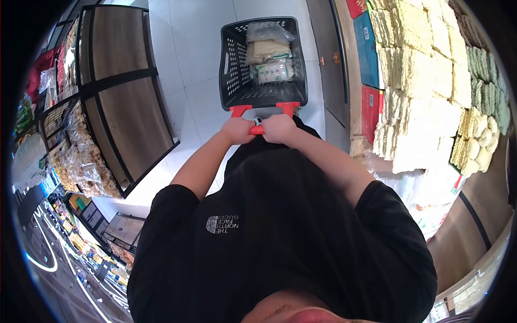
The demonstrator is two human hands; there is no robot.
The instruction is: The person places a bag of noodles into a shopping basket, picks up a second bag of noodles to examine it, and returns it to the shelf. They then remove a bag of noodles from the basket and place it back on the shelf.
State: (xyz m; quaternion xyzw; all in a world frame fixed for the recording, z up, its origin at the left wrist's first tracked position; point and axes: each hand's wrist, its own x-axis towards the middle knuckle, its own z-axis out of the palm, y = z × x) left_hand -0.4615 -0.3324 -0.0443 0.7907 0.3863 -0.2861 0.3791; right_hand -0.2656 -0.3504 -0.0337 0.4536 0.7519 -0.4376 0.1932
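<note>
A black shopping basket with perforated walls and a red handle is in front of my body. My left hand is closed around the left part of the red handle. My right hand wraps round its right part, close beside the left. Inside the basket lie a clear plastic package, a beige package and a white package with green and red print. The print is too small to read.
On the left stands a dark wooden display shelf with bagged goods. Stacked cream-coloured packs and red and blue boxes line the right side. Pale floor tiles run between them.
</note>
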